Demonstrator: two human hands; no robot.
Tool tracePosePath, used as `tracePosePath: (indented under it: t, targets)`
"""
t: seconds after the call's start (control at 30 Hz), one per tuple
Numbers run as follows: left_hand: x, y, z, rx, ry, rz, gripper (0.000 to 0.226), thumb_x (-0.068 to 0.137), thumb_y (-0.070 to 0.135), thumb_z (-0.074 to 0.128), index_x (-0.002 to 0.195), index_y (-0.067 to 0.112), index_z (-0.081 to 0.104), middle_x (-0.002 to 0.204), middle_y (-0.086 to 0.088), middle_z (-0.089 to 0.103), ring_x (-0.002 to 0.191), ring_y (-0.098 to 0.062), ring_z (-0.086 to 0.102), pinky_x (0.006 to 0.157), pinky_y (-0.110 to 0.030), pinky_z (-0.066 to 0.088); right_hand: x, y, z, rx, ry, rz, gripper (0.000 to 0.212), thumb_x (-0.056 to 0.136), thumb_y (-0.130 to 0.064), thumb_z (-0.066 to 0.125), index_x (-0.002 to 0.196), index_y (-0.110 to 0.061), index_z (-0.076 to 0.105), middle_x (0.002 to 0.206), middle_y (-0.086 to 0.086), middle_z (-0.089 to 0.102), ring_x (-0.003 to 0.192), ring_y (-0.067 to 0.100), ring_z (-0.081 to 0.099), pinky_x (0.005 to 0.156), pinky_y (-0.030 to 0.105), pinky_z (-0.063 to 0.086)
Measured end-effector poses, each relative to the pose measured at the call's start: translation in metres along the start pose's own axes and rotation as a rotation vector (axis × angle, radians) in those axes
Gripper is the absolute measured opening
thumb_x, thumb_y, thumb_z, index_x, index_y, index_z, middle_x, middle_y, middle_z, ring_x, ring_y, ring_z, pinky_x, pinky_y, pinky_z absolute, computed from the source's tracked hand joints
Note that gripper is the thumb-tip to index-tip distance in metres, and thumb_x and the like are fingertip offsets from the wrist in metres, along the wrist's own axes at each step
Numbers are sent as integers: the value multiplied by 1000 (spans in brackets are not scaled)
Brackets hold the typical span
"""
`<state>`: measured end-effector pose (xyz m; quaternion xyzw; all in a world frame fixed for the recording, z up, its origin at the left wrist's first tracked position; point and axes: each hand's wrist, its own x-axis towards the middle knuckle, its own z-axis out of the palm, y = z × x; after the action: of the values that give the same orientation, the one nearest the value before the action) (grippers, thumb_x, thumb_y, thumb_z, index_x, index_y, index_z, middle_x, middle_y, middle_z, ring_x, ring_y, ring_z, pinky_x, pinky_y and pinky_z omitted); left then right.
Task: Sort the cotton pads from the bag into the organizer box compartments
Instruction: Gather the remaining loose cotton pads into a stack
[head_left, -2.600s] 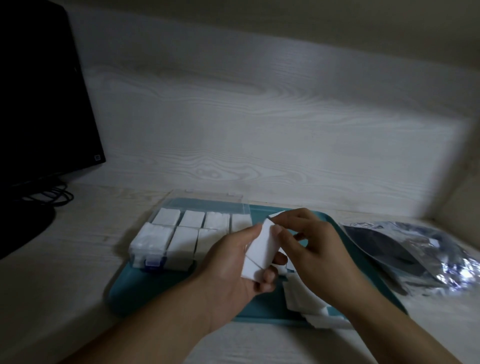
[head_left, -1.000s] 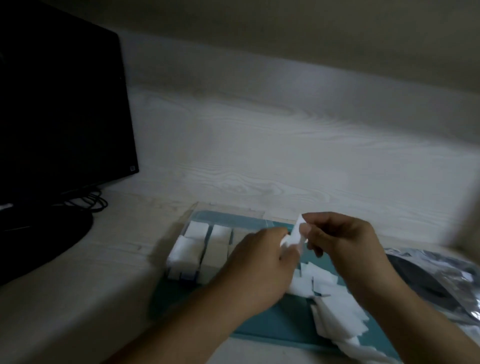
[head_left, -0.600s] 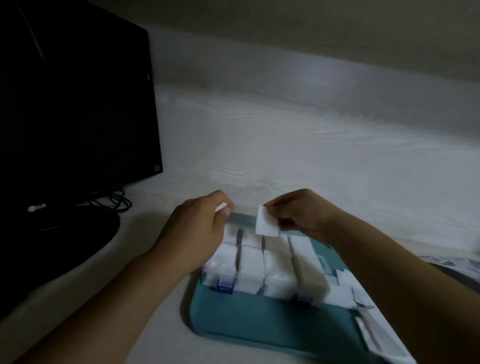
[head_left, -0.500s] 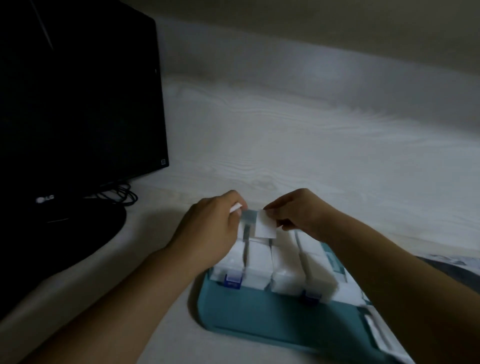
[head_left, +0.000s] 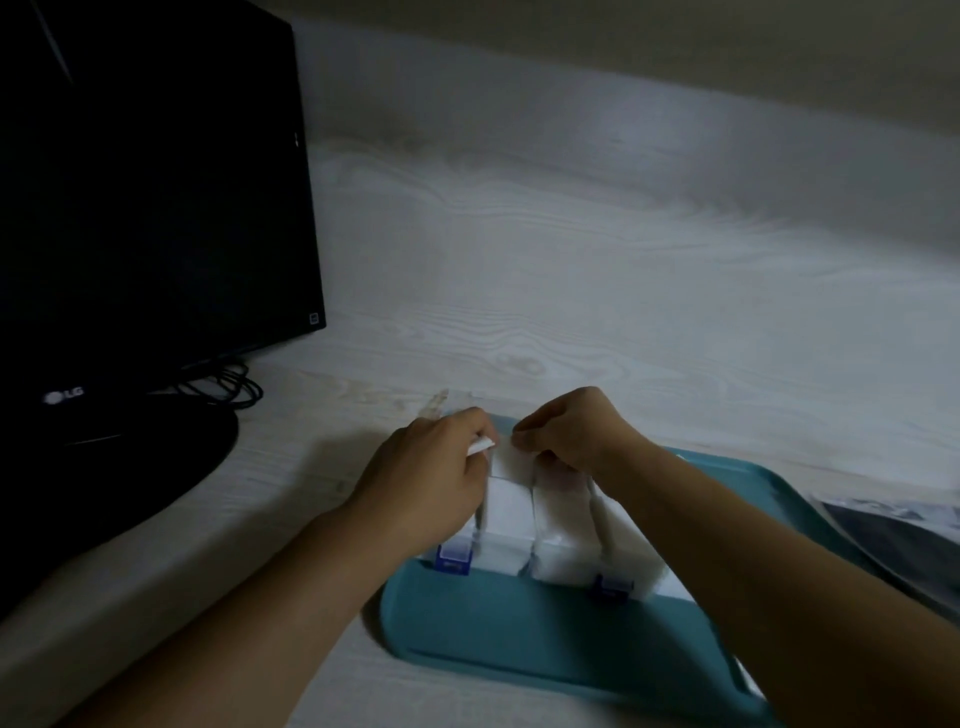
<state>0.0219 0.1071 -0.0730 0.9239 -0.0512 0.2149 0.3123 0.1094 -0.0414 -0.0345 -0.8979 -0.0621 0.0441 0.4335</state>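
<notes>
The clear organizer box (head_left: 566, 569), with blue latches on its near side, stands on a teal tray (head_left: 519, 623); white cotton pads (head_left: 511, 512) fill its compartments. My left hand (head_left: 431, 483) hovers over the box's left end and pinches a white pad (head_left: 480, 447) between thumb and fingers. My right hand (head_left: 571, 434) is at the back row, its curled fingers pushing a pad (head_left: 511, 460) down into a back compartment. The silver bag (head_left: 904, 525) lies at the right edge, mostly out of view.
A black monitor (head_left: 145, 208) on a round base (head_left: 104, 483) stands at the left, with cables (head_left: 223, 387) behind it. A pale wood-grain wall rises behind the desk. A few loose pads (head_left: 750, 686) lie at the tray's right end, behind my right forearm.
Both hands moved from above the loose pads over to the box. My right hand lowered its pad into a back compartment. The view swung left.
</notes>
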Motion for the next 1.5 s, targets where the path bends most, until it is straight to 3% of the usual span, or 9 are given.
tracePosePath:
  t: [0.13, 0.3, 0.5, 0.6, 0.7, 0.83, 1.23, 1.4, 1.5]
  targets:
    - [-1, 1, 0, 15, -29, -17, 18, 95, 22, 53, 107, 33, 62, 91, 5, 67, 78, -18, 59, 67, -29, 46, 4, 5, 5, -44, 51, -24, 10, 79, -12, 80, 88, -9, 77, 70, 4, 69, 57, 11, 59, 60, 21, 55]
    - [-1, 1, -2, 35, -38, -20, 21, 95, 22, 52, 110, 33, 61, 101, 4, 68, 80, -17, 60, 74, -31, 51, -1, 10, 13, -133, 110, -144, 15, 77, -14, 82, 89, -10, 74, 75, 5, 70, 60, 11, 63, 58, 20, 55]
    - [-1, 1, -1, 12, -28, -23, 20, 96, 22, 53, 110, 33, 61, 98, 6, 68, 82, -13, 60, 74, -30, 51, -9, 5, 13, -257, 145, -235, 12, 83, -18, 76, 89, -9, 72, 86, 6, 70, 78, 18, 67, 73, 29, 57]
    - [-1, 0, -1, -29, -20, -43, 17, 96, 23, 52, 106, 31, 63, 93, 6, 67, 81, -15, 61, 75, -34, 53, -15, -1, 1, -205, 170, -203, 13, 93, -18, 64, 84, -11, 69, 82, 7, 73, 64, 15, 68, 59, 27, 57]
    - [-2, 1, -1, -48, -19, -57, 16, 95, 22, 52, 103, 29, 64, 94, 5, 68, 84, -16, 62, 79, -36, 53, -24, -6, -10, -201, 56, -92, 14, 97, -13, 54, 90, -9, 66, 78, 5, 75, 41, 9, 61, 38, 14, 42]
    - [-1, 2, -2, -58, -26, -95, 17, 95, 21, 53, 103, 31, 64, 96, 5, 67, 85, -16, 62, 80, -35, 53, -32, -4, -8, -232, -32, -54, 19, 97, -11, 49, 95, -5, 67, 77, 4, 76, 38, 13, 59, 42, 16, 44]
    - [1, 0, -1, -70, -21, -110, 18, 94, 21, 53, 103, 31, 64, 97, 4, 66, 83, -16, 62, 77, -36, 54, -37, -8, -5, -185, -36, -50, 16, 97, -13, 52, 95, -5, 66, 82, 6, 75, 37, 11, 59, 40, 13, 41]
    - [5, 5, -8, -204, 156, -125, 19, 94, 14, 50, 96, 27, 64, 85, 2, 70, 58, -11, 57, 55, -27, 44, -43, -8, -28, -71, 101, -162, 17, 93, -8, 54, 87, -3, 69, 73, 6, 74, 35, 8, 56, 35, 12, 35]
    - [-1, 27, -14, -564, 144, -234, 21, 96, 10, 48, 102, 22, 63, 77, -1, 74, 42, -4, 43, 49, -24, 34, -60, -3, -45, 13, 279, -356, 16, 91, -10, 56, 90, -13, 72, 75, -1, 72, 44, 5, 60, 43, 17, 43]
